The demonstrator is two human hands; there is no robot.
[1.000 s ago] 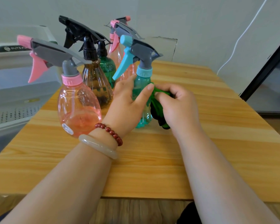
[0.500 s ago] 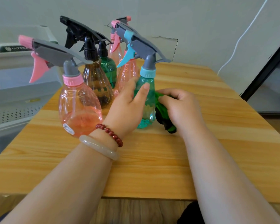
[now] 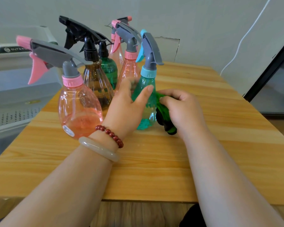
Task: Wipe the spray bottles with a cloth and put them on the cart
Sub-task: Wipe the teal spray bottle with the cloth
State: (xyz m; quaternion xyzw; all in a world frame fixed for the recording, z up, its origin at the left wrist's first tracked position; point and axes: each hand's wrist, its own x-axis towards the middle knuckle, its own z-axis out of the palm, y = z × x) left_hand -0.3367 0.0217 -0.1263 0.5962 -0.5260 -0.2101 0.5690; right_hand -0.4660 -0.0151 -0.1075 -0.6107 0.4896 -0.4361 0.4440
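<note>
the teal spray bottle [image 3: 147,115] is standing upright on the wooden tabletop [image 3: 154,164], at the front of a group of other bottles. its blue trigger is facing to the left. the left grip [image 3: 126,110] is holding the bottle's body from the left side: the thumb is lying across the front, and the other fingers are going behind it, where they are blurred. the right grip [image 3: 184,110] is curling around a bunched green cloth [image 3: 163,112] and pressing it against the right side of the bottle, low on the body. the lower end of the cloth is touching the tabletop.

just left of the left wrist a pink bottle [image 3: 79,108] with some pink liquid is standing. behind it are standing a brown bottle [image 3: 97,86] with a black head and a dark green bottle [image 3: 109,68]. a second pink bottle [image 3: 129,69] is standing right behind the teal one, and one more pink head is showing further back.

the grey cart [image 3: 15,102] is standing beside the left edge of the tabletop, well apart from the teal bottle. the left wrist is wearing a red bead bracelet [image 3: 110,134] and a pale bangle [image 3: 98,149].
</note>
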